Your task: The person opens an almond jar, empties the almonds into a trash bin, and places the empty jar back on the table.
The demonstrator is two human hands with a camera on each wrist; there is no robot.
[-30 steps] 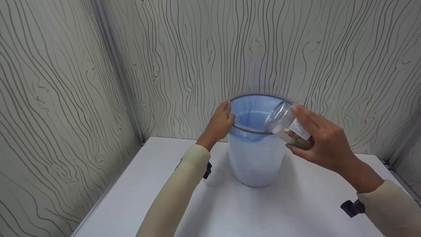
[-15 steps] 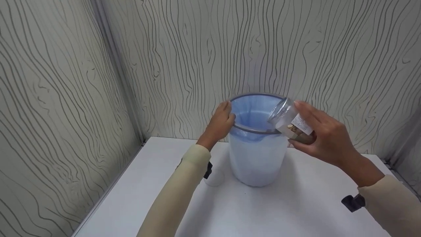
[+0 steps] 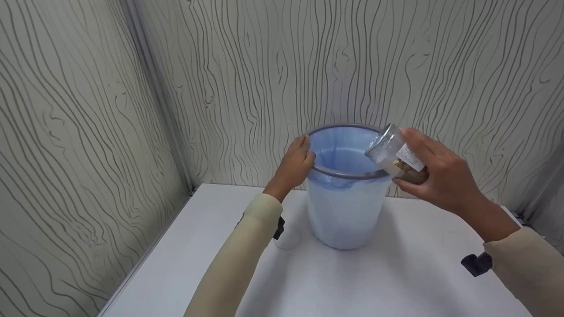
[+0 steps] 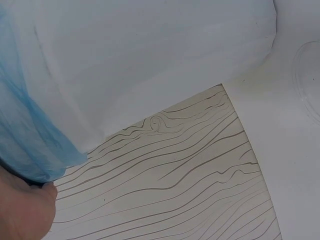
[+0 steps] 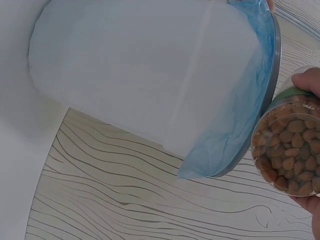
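A white trash bin with a blue liner bag folded over its top stands on the white table. At the left side of its grey rim, my left hand grips the edge; the thumb also shows in the left wrist view. My right hand holds a clear jar with a white label at the right of the bin. The jar lies tilted, its open mouth over the rim and pointing into the bin. Through its base, in the right wrist view, brown almonds show.
A round clear lid lies flat on the table, left of the bin and close to the left sleeve. Wood-grain-patterned walls stand behind the table and at its left.
My right hand has moved slightly up and to the right with the tilted jar, away from the bin's middle. My left hand stays at the rim.
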